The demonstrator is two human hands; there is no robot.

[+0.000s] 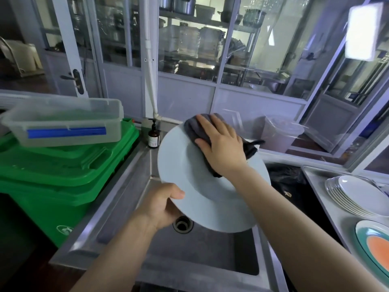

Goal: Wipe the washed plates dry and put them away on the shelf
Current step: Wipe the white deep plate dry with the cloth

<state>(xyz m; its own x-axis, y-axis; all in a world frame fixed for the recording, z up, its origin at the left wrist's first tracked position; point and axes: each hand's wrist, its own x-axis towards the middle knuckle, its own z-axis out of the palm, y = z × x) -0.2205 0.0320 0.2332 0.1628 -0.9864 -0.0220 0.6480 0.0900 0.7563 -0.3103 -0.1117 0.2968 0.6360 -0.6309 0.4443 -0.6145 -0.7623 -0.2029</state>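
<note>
A large white plate (189, 165) is held tilted above the steel sink (126, 186). My left hand (164, 205) grips its lower left rim, thumb on top. My right hand (221, 144) presses a dark grey cloth (195, 127) flat against the plate's upper right face. Part of the cloth hangs off the plate's right edge. A stack of several white plates (355, 194) lies on the steel counter at the right. In front of that stack sits a plate with a teal rim and orange centre (374, 247).
A green bin (63, 178) stands left of the sink with a clear lidded plastic box (63, 121) on top. A brown pump bottle (153, 135) stands at the sink's back corner. The sink drain (182, 225) shows below the plate. Glass partitions lie behind, with shelves of pots beyond.
</note>
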